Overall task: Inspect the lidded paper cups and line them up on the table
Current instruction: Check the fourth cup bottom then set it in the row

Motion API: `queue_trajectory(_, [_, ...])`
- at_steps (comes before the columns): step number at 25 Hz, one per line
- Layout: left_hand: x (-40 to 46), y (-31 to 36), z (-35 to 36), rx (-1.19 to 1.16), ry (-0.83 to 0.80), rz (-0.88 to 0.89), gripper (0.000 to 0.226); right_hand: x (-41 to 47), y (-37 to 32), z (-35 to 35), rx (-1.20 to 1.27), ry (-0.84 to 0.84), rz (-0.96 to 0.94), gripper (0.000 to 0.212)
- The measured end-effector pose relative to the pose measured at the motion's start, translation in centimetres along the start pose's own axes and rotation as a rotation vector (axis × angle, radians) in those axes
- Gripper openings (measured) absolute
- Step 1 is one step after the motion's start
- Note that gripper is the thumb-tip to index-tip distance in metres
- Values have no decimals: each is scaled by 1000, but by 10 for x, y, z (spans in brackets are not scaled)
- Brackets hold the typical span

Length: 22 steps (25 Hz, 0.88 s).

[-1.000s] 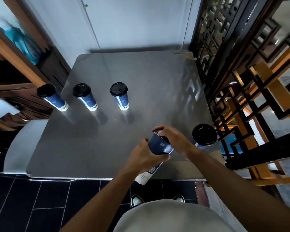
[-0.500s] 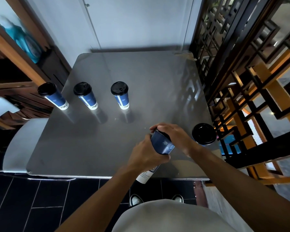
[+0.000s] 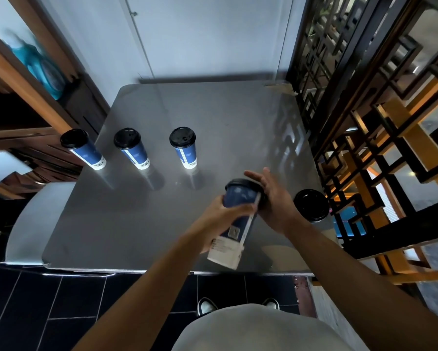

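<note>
Compared with a moment earlier, the held cup (image 3: 234, 221) was tilted more upright, and the right hand (image 3: 271, 201) was opened out, where before it had been curled over the lid. The cup was lifted above the near edge of the worktop (image 3: 225, 117), its white base toward the person and its black lid away. The grip of the left hand (image 3: 221, 221) was clenched around the middle of the cup. The right hand was laid with flat palm and spread fingers against the lid; its grip was released, with nothing grasped.

Three cups were stood upright in a row across the left half of the worktop: the left cup (image 3: 82, 149), the middle cup (image 3: 131, 148) and the right cup (image 3: 183, 146). One more cup (image 3: 311, 205) was waiting near the right edge, just beside the right wrist.

The step in hand appeared to be the checking of the lid. To do it well, the lid should be pressed evenly around the rim, while the body is held firmly but not squeezed, since paper walls are easily dented. Then the cup should probably be set to the right of the row, with similar spacing.
</note>
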<state>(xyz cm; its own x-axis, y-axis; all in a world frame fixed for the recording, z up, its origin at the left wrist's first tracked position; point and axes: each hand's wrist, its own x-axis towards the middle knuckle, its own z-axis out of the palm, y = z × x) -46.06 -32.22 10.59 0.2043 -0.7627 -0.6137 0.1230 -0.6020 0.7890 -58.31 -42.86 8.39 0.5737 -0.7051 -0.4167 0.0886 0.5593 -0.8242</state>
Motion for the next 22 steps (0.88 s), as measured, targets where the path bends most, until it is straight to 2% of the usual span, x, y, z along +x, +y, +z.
queue_trajectory(2, [1, 10, -5, -409, -79, -39, 70, 2, -1, 1, 150, 28, 15, 48])
queue_trajectory(3, [2, 15, -8, -496, -95, -28, 69, 2, 0, 4, 123, 33, 20, 45])
queue_trajectory(6, [7, 17, -8, -620, -101, -7, 61, 1, 5, 18, -1, 11, 56, 32])
queue_trajectory(9, [9, 16, -5, -695, -47, -45, 56, 0, 12, 29, -29, 36, 70, 41])
queue_trajectory(12, [11, 16, -4, -702, 1, -56, 48, -1, 18, 36, -3, 118, 81, 42])
queue_trajectory(17, [15, 10, -4, -651, 68, -131, 49, -5, 14, 37, -54, 157, 138, 21])
queue_trajectory(22, [20, -1, -7, -442, 158, -174, 75, -4, 15, 32, -130, 185, 170, 38])
